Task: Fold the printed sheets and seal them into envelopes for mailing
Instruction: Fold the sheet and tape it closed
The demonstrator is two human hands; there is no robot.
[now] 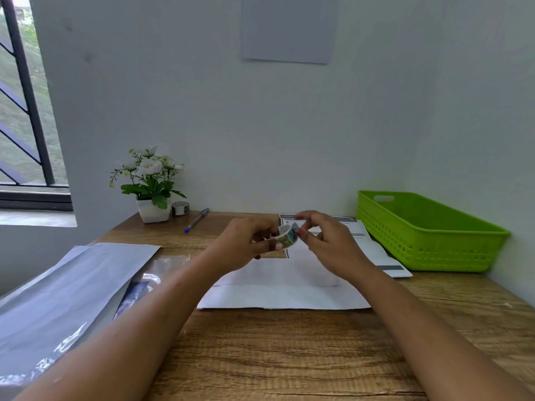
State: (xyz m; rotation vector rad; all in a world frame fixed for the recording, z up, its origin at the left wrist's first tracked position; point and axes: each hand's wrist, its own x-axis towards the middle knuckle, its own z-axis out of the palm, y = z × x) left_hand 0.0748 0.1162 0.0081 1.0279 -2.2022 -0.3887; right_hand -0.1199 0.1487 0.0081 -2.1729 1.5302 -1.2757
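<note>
From the head camera, both hands are raised above the wooden desk (289, 357). The left hand (249, 241) grips a small patterned tape roll (288, 235), fingers clamped round it. The right hand (327, 241) pinches at the roll's edge with thumb and forefinger together. Beneath them a white envelope (283, 290) lies flat on the desk. Printed sheets (373, 250) rest behind it, just beside a green basket (428, 235). A grey mailer bag (63, 290) lies at left, near a pen (197, 219), a second tape roll (180, 208) and a potted plant (150, 183).
</note>
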